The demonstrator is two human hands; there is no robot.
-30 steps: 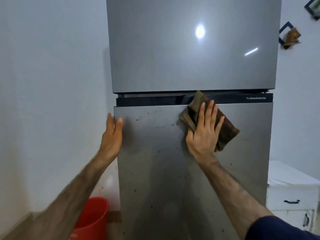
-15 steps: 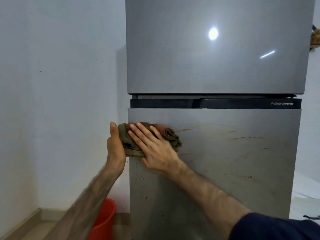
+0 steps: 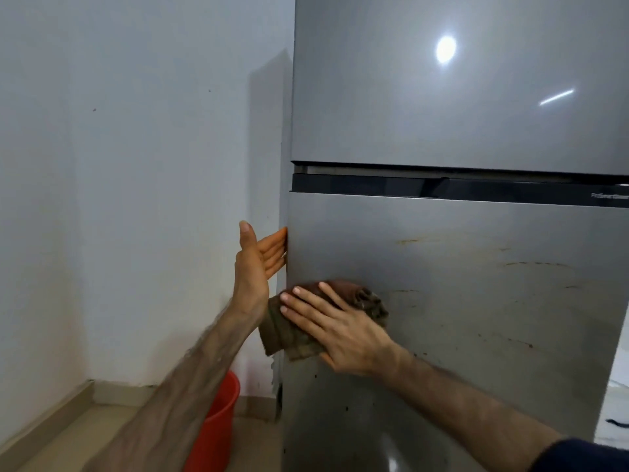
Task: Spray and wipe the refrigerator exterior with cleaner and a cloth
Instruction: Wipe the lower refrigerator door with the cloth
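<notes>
Right hand (image 3: 343, 330) flat on crumpled brown cloth (image 3: 360, 294); left hand (image 3: 258, 260) open against smooth grey refrigerator (image 3: 476, 301) edge

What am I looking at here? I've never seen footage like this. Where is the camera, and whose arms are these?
There is no machine: a person wears one wide-angle camera on the head, so you see their own arms from above. The right hand presses a brown cloth flat against the lower door of a grey refrigerator, near its left edge. The left hand is open, fingers against the refrigerator's left side edge, holding nothing. Brownish streaks and specks mark the lower door. A red bucket stands on the floor by the wall.
</notes>
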